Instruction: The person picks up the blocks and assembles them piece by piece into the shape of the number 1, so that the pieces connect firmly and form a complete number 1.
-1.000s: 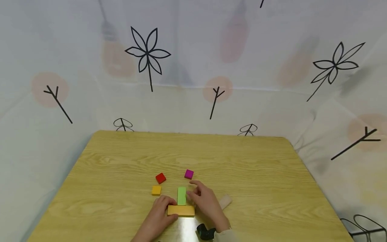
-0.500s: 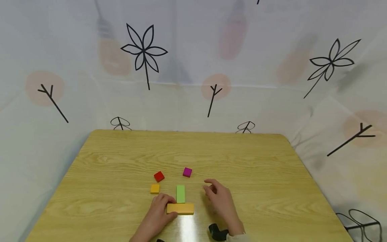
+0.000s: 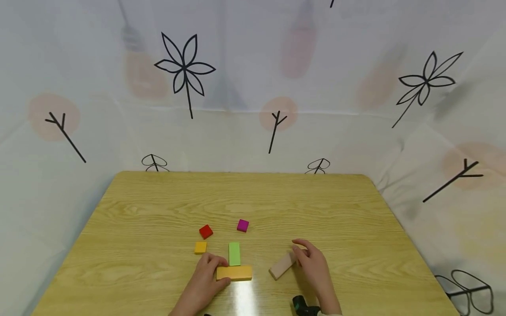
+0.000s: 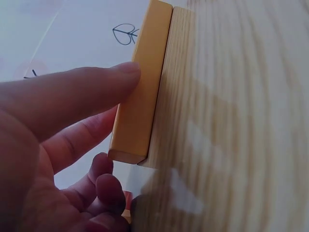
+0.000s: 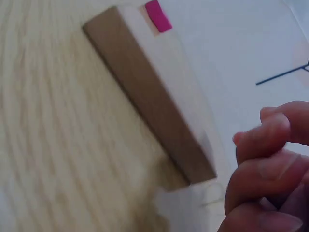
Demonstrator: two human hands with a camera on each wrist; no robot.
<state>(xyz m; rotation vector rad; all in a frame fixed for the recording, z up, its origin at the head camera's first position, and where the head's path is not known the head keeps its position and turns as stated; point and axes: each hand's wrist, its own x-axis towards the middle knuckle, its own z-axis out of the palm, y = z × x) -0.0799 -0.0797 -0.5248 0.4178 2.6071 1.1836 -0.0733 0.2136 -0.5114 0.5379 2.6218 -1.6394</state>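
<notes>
My left hand (image 3: 201, 281) pinches the left end of a long yellow-orange block (image 3: 240, 273) lying flat on the table, thumb on its near side and fingers behind. In the left wrist view the thumb presses the face of this block (image 4: 145, 87). A light green block (image 3: 234, 253) lies lengthwise against its far side. My right hand (image 3: 315, 267) hovers beside the far end of a plain wooden block (image 3: 282, 266), fingers loosely bent. The right wrist view shows a gap between those fingers and the wooden block (image 5: 149, 92); nothing is held.
Beyond the left hand lie a small yellow block (image 3: 200, 248) and a red block (image 3: 206, 231). A magenta block (image 3: 243, 225) sits farther back than the green one. The wood-grain table (image 3: 348, 210) ends at a patterned cloth backdrop (image 3: 245, 145).
My right hand has drawn away from the green block and moved right, to the far end of the plain wooden block, uncovering it. The left hand keeps its grip on the yellow-orange block.
</notes>
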